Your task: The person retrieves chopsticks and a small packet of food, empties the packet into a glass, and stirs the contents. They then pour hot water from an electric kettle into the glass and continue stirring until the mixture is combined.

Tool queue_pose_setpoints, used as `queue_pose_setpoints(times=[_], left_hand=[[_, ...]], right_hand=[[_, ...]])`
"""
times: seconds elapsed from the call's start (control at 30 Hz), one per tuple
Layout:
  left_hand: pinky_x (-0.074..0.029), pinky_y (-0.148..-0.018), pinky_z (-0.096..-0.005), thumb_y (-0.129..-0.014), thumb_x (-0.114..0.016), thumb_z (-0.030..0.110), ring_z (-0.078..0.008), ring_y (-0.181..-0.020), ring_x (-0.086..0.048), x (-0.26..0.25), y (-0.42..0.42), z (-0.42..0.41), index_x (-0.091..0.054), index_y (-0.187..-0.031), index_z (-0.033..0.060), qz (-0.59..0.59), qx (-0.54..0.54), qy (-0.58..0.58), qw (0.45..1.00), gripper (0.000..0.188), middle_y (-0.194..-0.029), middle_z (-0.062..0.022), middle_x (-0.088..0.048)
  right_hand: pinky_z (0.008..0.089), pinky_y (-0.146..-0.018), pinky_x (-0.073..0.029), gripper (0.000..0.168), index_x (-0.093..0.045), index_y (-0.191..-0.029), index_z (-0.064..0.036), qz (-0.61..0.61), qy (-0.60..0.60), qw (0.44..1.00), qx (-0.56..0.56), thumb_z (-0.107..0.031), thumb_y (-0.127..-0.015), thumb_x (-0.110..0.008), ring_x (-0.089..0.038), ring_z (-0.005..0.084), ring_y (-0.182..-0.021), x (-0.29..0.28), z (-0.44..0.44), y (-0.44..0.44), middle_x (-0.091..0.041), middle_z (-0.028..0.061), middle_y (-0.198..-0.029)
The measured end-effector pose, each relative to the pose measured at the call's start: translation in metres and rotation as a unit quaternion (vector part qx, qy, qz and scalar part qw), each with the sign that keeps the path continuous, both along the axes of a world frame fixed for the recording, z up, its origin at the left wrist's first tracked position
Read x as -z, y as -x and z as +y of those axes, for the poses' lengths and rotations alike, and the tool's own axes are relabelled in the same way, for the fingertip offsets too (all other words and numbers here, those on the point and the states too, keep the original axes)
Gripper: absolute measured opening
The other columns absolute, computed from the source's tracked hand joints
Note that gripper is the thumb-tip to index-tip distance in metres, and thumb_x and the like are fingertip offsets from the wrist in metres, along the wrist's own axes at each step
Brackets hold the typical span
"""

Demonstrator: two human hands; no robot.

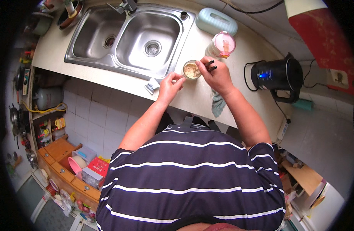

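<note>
A small glass [185,75] with a pale, lumpy, wet mixture [191,70] in it stands on the counter, right of the sink. At its left side, my left hand [170,88] has thumb and forefinger pinched against the rim. Over the glass's right side, my right hand [216,75] grips a pair of dark chopsticks [212,65]. Their upper ends stick out above the knuckles, while the lower ends are hidden by the hand. A small white sachet [151,85] bearing writing lies by the counter's front edge, left of my left hand.
A steel double-bowl sink [175,55] lies to the left. Behind the glass stand a pink-lidded bottle [223,46] and a light-blue ribbed box [216,21]. To the right is a black electric kettle [276,76] with a lit blue display. A green cloth [218,105] hangs over the front edge.
</note>
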State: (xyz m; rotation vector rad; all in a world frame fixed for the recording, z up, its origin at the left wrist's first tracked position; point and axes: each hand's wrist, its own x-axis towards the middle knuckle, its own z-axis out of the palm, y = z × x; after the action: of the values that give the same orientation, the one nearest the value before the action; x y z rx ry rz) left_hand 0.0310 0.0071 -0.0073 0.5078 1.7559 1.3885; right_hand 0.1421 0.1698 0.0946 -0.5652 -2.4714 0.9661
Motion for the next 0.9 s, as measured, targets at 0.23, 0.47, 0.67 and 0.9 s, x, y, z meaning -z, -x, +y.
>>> queue_pose_setpoints(times=[0.23,0.47,0.67,0.9], left_hand=[[-0.053,-0.061,-0.0232,-0.089,-0.073,0.02,-0.0097,-0.07,-0.064,0.002,0.002,0.0,-0.065,-0.1,0.0018,-0.001,0.0,-0.006,1.0,0.022,-0.085,-0.0024,-0.064],[-0.053,-0.061,-0.023,-0.089,-0.073,0.02,-0.0096,-0.069,-0.064,-0.002,0.0,0.001,-0.065,-0.099,0.0021,-0.002,-0.001,0.006,1.0,0.022,-0.084,-0.0021,-0.064],[-0.054,-0.062,-0.0233,-0.088,-0.073,0.021,-0.0105,-0.07,-0.064,0.001,0.0,0.0,-0.065,-0.1,0.0022,-0.01,-0.009,0.008,1.0,0.023,-0.087,-0.0024,-0.064],[-0.049,-0.057,-0.0235,-0.088,-0.072,0.015,-0.0086,-0.063,-0.06,-0.007,-0.003,0.003,-0.063,-0.09,0.0016,-0.011,-0.031,-0.014,0.999,0.016,-0.077,-0.0027,-0.063]], right_hand=[[0.0371,-0.058,-0.047,0.02,-0.063,-0.083,-0.004,-0.01,0.02,0.999,0.027,-0.022,-0.092,-0.065,-0.06,0.0302,-0.061,0.0,0.001,0.006,-0.061,0.0136,-0.071],[0.034,-0.056,-0.045,0.019,-0.062,-0.082,-0.002,0.059,0.085,0.994,0.029,-0.018,-0.092,-0.065,-0.055,0.0234,-0.059,0.011,0.006,0.01,-0.06,0.0105,-0.068],[0.0397,-0.057,-0.047,0.019,-0.061,-0.082,-0.005,0.088,0.114,0.989,0.031,-0.021,-0.092,-0.064,-0.061,0.0339,-0.063,-0.007,-0.003,0.013,-0.061,0.0158,-0.072],[0.0399,-0.059,-0.047,0.019,-0.06,-0.081,-0.005,0.088,0.075,0.992,0.04,-0.02,-0.092,-0.064,-0.061,0.0347,-0.065,-0.011,-0.006,0.011,-0.061,0.0159,-0.074]])
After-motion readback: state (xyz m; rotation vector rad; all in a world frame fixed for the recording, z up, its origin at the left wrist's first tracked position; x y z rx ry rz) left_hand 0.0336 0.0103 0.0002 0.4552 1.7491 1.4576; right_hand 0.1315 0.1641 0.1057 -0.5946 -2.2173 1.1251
